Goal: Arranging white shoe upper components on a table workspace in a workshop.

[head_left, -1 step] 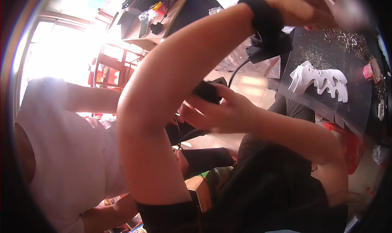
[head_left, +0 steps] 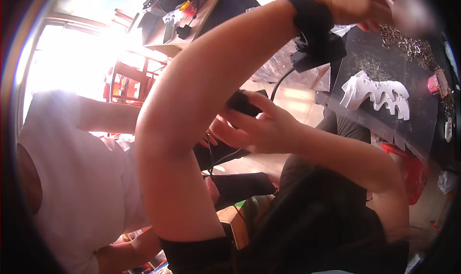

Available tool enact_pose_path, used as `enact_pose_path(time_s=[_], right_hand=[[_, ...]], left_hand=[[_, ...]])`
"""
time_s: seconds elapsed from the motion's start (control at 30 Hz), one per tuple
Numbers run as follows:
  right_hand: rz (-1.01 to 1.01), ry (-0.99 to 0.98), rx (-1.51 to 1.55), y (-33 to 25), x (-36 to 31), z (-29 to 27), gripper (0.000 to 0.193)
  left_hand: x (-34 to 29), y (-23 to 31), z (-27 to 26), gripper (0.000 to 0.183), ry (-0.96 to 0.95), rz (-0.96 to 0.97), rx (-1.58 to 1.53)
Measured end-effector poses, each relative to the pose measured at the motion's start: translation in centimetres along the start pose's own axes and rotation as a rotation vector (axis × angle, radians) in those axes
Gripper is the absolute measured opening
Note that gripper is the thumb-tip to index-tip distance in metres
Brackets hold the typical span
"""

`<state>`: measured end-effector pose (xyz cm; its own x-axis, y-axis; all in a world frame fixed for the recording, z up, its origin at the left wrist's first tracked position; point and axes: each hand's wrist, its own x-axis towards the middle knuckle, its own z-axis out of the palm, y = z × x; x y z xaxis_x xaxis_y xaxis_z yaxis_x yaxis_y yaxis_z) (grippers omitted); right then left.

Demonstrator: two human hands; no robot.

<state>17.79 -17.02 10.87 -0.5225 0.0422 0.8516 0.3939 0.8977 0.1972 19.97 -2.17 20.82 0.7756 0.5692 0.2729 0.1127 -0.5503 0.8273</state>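
Far left: one co-worker (head_left: 86, 178), white shirt, head cut off by the frame's dark rim. Upper left: one yellow-and-red jar (head_left: 190, 9) on a table; contents not visible. Centre: one black object (head_left: 242, 105), at the inner edge of the left forearm (head_left: 187, 91), partly covered by fingers; its kind is hard to make out. Right hand (head_left: 269, 127): fingers bent, closed around it. Right of these: one black wrist strap (head_left: 312, 14), one black box (head_left: 319, 55), one cable (head_left: 278, 84). Left hand (head_left: 353, 5): fingers partly hidden, a blurred pale shape in front; opening and hold cannot be told. Below it, white toothed pieces (head_left: 377, 94), overlapping, count uncertain; metal links (head_left: 408, 43), too many to count. Far right: one pink container (head_left: 433, 85), contents unclear.
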Motion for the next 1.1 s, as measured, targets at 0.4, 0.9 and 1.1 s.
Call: enact_pose_path(time_s=[0.4, 0.9, 1.1], right_hand=[[0.053, -0.008, 0.399, -0.8, -6.8, -5.8, 0.014], [0.473, -0.434, 0.706, 1.2, -13.4, -11.7, 0.014], [0.759, 0.025, 0.74, 5.0, -5.2, -22.9, 0.016]], left_hand=[[-0.7, 1.7, -1.1, 0.034, -0.007, 0.008, -0.144], [0.4, 0.4, 0.3, 0.033, 0.004, -0.081, -0.124], [0.8, -0.4, 0.7, 0.035, 0.059, -0.25, -0.047]])
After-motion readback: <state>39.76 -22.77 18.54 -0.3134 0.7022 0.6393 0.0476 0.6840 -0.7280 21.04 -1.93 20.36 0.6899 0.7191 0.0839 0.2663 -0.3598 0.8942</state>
